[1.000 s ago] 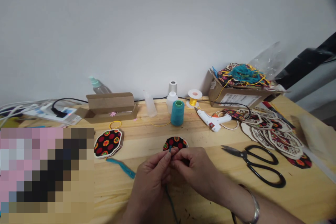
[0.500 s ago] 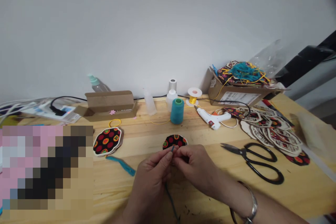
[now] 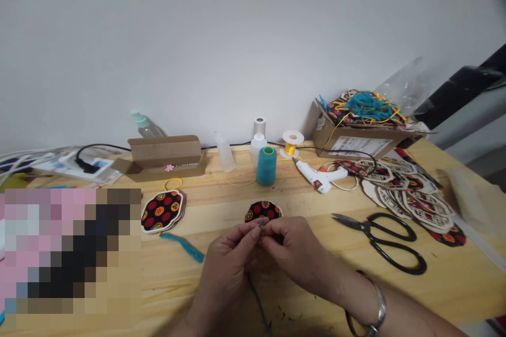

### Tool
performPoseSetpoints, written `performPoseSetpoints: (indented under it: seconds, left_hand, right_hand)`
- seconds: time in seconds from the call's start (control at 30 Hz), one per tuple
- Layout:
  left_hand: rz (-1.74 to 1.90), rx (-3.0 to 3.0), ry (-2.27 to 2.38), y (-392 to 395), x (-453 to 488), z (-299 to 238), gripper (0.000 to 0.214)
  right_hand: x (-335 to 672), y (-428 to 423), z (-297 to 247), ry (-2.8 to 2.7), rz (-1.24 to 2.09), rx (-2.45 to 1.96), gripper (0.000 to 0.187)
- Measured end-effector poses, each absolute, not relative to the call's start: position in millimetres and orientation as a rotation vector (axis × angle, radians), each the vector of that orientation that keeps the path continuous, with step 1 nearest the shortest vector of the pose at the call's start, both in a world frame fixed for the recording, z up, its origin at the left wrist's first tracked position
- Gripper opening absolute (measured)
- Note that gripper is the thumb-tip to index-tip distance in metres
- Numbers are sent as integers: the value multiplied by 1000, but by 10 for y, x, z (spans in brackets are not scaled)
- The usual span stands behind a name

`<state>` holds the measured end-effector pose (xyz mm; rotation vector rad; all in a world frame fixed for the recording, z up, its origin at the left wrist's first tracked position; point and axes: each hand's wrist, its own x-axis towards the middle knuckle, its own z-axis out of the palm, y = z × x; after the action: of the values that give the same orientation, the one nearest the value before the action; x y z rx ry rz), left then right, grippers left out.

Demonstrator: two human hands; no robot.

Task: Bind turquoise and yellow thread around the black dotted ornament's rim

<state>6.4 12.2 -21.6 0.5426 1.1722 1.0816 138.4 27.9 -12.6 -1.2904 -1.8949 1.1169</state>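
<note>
My left hand [image 3: 233, 253] and my right hand [image 3: 292, 247] meet fingertip to fingertip at the middle of the table. Both are closed in a pinch on a teal thread [image 3: 259, 303], whose tail hangs below the left hand toward me. Just beyond the fingers lies a round-edged piece of dark patterned fabric with a pale border [image 3: 263, 210], partly covered by them. Further out stands a cone of teal thread [image 3: 266, 167]. Left of the hands is a stack of similar patterned pieces [image 3: 162, 211] with a yellow loop and a teal tassel [image 3: 184, 247].
Black-handled scissors [image 3: 369, 231] lie right of my hands, blades partly apart. Behind them are a white glue gun [image 3: 322, 175], a spool of yellow cord [image 3: 291, 145], and a filled cardboard box [image 3: 356, 142]. Several cut pieces [image 3: 427, 208] lie far right. An open carton [image 3: 168, 160] stands back left.
Both hands stay almost in place, still pinching the thread. The short bit of thread at the fingertips has shifted slightly to the right.
</note>
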Motion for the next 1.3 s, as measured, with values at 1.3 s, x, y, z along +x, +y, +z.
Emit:
performPoseSetpoints:
  seconds: [1.3]
  left_hand:
    - [983,1130,1324,63,30,-198,17]
  right_hand:
    - [1510,382,35,-1774,1012,-1059,14]
